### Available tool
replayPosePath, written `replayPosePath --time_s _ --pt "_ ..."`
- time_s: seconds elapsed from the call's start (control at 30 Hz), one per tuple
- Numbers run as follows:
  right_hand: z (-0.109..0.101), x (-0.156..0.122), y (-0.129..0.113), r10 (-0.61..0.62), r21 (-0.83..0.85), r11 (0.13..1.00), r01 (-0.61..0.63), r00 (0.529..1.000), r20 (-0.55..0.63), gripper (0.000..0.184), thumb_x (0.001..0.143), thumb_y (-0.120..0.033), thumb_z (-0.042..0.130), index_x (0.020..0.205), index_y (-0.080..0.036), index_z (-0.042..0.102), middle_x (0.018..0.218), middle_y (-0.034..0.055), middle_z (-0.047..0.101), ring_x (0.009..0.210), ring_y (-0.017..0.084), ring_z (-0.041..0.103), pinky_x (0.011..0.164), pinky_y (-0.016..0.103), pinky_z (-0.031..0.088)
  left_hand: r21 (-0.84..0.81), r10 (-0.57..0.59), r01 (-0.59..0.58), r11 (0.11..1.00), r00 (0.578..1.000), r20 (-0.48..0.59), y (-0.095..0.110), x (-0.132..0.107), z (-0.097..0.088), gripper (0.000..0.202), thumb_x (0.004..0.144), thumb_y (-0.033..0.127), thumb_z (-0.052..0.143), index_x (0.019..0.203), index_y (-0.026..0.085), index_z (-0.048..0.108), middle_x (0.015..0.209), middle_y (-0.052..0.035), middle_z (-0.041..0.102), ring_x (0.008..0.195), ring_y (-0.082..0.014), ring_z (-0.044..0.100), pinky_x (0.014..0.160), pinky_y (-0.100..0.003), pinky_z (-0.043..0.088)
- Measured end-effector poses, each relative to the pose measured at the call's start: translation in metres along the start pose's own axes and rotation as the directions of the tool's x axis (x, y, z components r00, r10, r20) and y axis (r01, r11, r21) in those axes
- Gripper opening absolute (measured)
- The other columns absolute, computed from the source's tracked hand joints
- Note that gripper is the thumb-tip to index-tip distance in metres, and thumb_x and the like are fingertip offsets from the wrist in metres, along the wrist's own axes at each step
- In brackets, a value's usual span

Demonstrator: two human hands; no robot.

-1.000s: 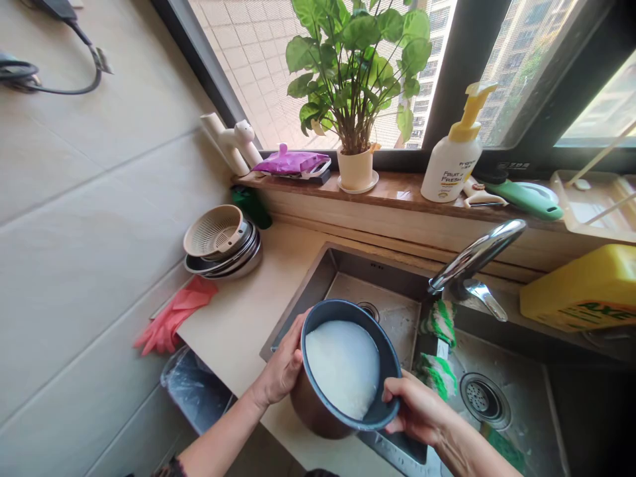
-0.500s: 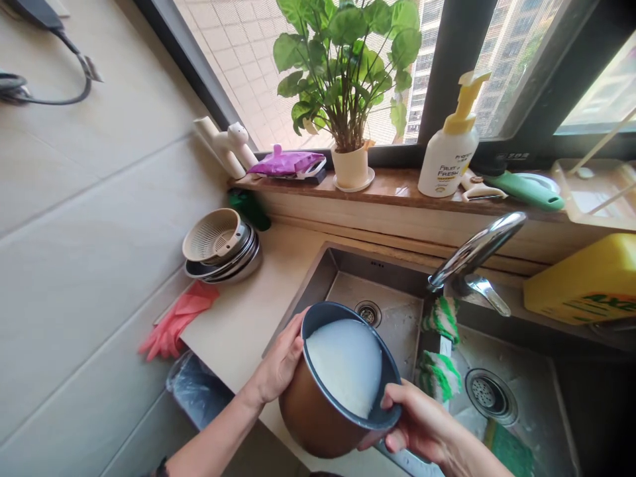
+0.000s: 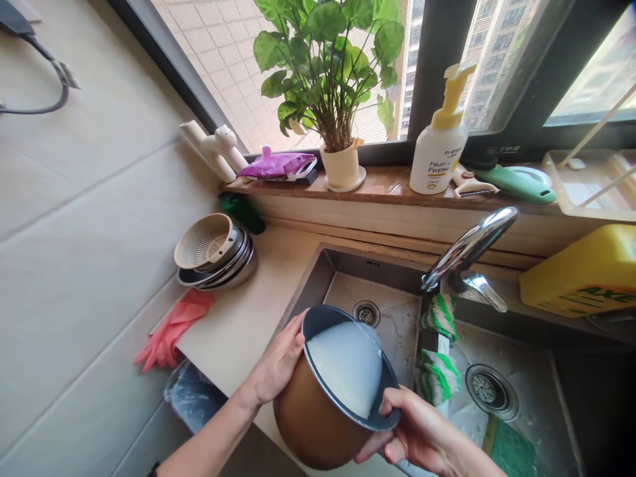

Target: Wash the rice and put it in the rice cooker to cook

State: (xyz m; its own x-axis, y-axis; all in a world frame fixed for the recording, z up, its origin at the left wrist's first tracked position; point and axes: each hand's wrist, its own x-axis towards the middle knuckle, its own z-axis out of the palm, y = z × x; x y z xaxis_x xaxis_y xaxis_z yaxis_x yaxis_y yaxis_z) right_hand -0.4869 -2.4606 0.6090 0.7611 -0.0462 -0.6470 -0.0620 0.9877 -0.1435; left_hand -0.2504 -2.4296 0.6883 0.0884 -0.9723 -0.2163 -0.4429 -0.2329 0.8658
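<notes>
Both my hands hold a tilted bronze-coloured rice cooker inner pot (image 3: 308, 424) with a dark blue-grey rim over the sink. My left hand (image 3: 278, 361) cups its far left side, and my right hand (image 3: 412, 430) grips the near rim. Cloudy white liquid (image 3: 345, 364) fills the pot's lower side and reaches up to the rim. What lies under the liquid is hidden. Below the pot is a stainless steel double sink (image 3: 318, 278), with green-and-white scrub sponges (image 3: 437, 368) on its divider.
A chrome faucet (image 3: 470, 248) arches over the divider. Left on the counter stand a colander on stacked metal bowls (image 3: 213, 252) and pink rubber gloves (image 3: 171, 331). The windowsill holds a potted plant (image 3: 328, 73) and soap pump bottle (image 3: 440, 149). A yellow container (image 3: 581, 271) stands at right.
The pot has tilted further, showing more of its bronze outside, and the liquid has shifted toward the rim. My view has moved slightly, so the background shifts left.
</notes>
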Motion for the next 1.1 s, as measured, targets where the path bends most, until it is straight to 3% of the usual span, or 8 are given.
replayPosePath --time_s 0.2,0.5,0.67,0.97,1.1 --pt "-0.005 0.001 0.002 -0.003 0.017 1.000 0.002 0.998 0.064 0.008 0.058 -0.021 0.047 0.061 -0.015 0.046 0.057 0.0133 0.065 0.059 0.028 0.070 0.035 0.014 0.045 -0.005 -0.040 0.040 0.999 0.999 0.011 0.001 0.002 0.000 0.069 0.085 0.063 0.033 0.139 0.020 0.039 0.146 -0.0073 0.040 0.137 -0.0281 0.029 0.115 -0.036 0.021" --pt "0.001 -0.006 0.000 0.066 0.010 0.998 -0.067 0.994 0.083 0.009 0.062 -0.024 0.040 0.064 -0.016 0.043 0.063 0.0261 0.068 0.045 0.019 0.066 0.035 0.012 0.043 0.053 -0.047 0.043 0.998 0.997 0.067 0.003 0.004 -0.003 0.064 0.090 0.057 0.028 0.142 0.020 0.033 0.149 -0.0065 0.036 0.138 -0.0264 0.027 0.116 -0.038 0.022" --pt "-0.001 -0.004 -0.001 0.084 0.004 0.996 -0.085 0.988 0.133 0.015 0.064 -0.025 0.038 0.065 -0.014 0.048 0.065 0.0247 0.069 0.049 0.018 0.067 0.037 0.011 0.045 0.074 -0.046 0.039 0.996 0.994 0.095 0.004 0.007 -0.004 0.062 0.092 0.055 0.025 0.143 0.020 0.030 0.151 -0.0058 0.032 0.139 -0.0252 0.025 0.116 -0.037 0.021" --pt "-0.004 -0.003 0.000 0.127 0.019 0.991 -0.132 0.980 0.152 0.026 0.067 -0.026 0.034 0.072 -0.009 0.052 0.061 0.0254 0.067 0.040 0.014 0.062 0.039 0.011 0.045 0.116 -0.054 0.040 0.992 0.991 0.122 0.011 0.015 -0.008 0.059 0.092 0.053 0.026 0.141 0.020 0.035 0.146 -0.0064 0.040 0.135 -0.0268 0.033 0.114 -0.039 0.025" --pt "-0.006 -0.003 0.001 0.125 0.041 0.990 -0.133 0.981 0.150 0.032 0.067 -0.028 0.036 0.079 -0.004 0.054 0.065 0.0282 0.067 0.045 0.016 0.065 0.039 0.011 0.045 0.130 -0.054 0.035 0.991 0.987 0.148 0.015 0.019 -0.007 0.059 0.093 0.053 0.024 0.141 0.021 0.035 0.146 -0.0061 0.041 0.135 -0.0258 0.033 0.114 -0.038 0.025"
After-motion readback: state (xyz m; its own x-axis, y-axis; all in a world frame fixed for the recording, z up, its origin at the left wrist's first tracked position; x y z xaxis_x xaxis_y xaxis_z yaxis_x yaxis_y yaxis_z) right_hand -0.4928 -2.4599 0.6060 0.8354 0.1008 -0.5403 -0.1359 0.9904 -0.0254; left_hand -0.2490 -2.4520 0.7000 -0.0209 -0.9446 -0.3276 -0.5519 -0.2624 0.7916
